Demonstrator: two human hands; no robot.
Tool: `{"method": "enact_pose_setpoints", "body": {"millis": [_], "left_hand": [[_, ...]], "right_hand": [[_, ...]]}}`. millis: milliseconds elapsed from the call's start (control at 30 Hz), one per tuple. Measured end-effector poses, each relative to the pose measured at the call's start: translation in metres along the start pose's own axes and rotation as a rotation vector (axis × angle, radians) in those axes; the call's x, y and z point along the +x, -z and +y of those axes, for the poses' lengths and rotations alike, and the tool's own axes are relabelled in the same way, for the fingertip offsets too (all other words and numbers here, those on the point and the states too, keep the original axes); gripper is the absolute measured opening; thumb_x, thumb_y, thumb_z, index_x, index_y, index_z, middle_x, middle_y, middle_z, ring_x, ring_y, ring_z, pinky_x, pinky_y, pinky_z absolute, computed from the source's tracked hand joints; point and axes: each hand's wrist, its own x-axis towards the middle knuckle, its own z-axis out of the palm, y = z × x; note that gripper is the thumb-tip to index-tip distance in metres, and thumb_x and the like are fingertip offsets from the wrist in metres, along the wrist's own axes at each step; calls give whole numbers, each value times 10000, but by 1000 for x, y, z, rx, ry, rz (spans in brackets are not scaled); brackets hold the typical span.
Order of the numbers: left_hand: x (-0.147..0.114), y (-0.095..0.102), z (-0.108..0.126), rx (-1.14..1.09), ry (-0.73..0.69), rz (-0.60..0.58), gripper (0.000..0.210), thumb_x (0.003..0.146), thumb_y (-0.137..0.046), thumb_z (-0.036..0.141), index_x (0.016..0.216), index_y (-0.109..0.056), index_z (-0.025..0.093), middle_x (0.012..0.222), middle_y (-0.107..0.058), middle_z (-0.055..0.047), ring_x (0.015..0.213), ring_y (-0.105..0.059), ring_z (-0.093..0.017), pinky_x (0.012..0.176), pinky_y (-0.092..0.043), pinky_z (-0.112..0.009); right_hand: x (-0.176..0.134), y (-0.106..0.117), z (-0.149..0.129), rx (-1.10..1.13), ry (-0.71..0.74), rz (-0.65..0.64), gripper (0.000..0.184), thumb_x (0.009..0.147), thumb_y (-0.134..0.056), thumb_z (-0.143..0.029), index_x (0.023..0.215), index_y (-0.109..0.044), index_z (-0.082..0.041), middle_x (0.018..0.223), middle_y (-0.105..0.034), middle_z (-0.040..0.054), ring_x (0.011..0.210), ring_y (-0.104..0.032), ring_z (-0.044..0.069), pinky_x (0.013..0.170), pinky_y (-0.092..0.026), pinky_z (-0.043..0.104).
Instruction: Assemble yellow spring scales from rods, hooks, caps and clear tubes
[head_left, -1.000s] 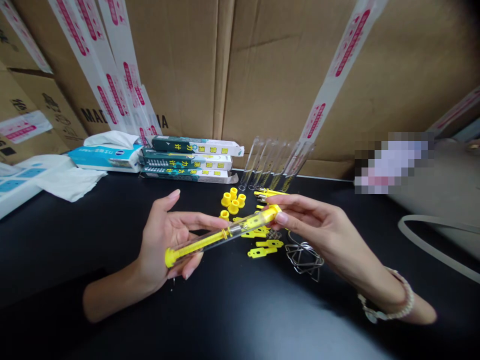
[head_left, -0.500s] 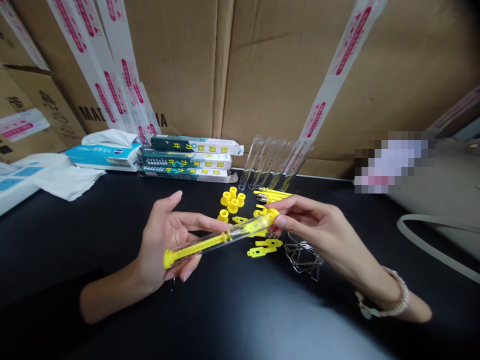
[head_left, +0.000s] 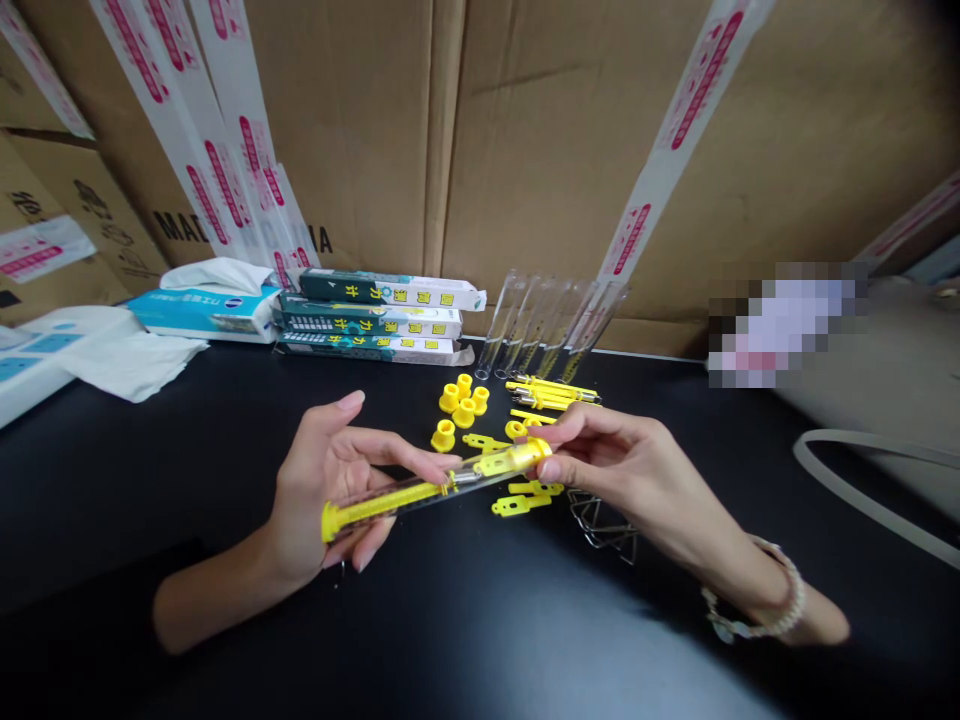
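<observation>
My right fingers (head_left: 574, 425) pinch one end of the clear tube (head_left: 409, 496); my left fingers (head_left: 397, 450), partly spread, cradle the other.

At the back of the table (head_left: 480, 640) stands a carton (head_left: 525, 150); before it, left to right, come tissue pack (head_left: 202, 312), stacked boxes (head_left: 375, 322) and loose tubes (head_left: 529, 320), with end caps (head_left: 465, 412) nearer the person

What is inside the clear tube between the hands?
The clear tube holds a long yellow rod, a silvery metal part and a flat yellow piece. The right hand partly covers the yellow cap it pinches; anything within that cap is hidden.
</observation>
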Motion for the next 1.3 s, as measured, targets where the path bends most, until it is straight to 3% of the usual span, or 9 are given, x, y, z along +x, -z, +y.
{"method": "enact_pose_setpoints", "body": {"millis": [267,500,800,1000,1300], "left_hand": [[0,-4,0,-4,-8,33,621,858,-468,612,702,-763,89,1114,-747,-241,263,-527,-86,252,-187,-148],[2,-6,0,-11,-15,22,544,907,-445,521,716,-726,97,1149,-739,-222,264,-503,-53,258,-156,-141],[2,-6,-1,83,-45,42,398,913,-491,429,820,-723,119,1127,-748,-199,261,-448,-8,270,-197,-121],[1,-11,1,61,-22,50,390,830,-555,446,754,-728,105,1059,-767,-209,240,-439,-14,266,-155,-133],[2,-13,5,11,-5,71,366,821,-531,396,746,-736,103,1052,-771,-186,240,-437,-14,281,-114,-154]], "right_hand": [[0,1,0,3,13,-27,284,597,-939,-273,712,-690,-197,854,-775,24,821,-727,154,753,-601,220],[1,8,-12,-109,103,-74,191,771,-835,-301,904,-730,-213,961,-729,27,850,-691,137,778,-583,220],[4,14,-4,-51,48,-79,219,773,-838,-324,965,-763,-253,1038,-738,29,921,-701,161,848,-572,242],[2,14,-7,-51,44,-87,236,783,-830,-335,994,-769,-248,1085,-750,42,945,-710,170,862,-573,252],[-1,15,-10,-49,71,-93,255,783,-826,-315,1013,-749,-236,1120,-730,60,1007,-698,208,862,-583,294]]}}
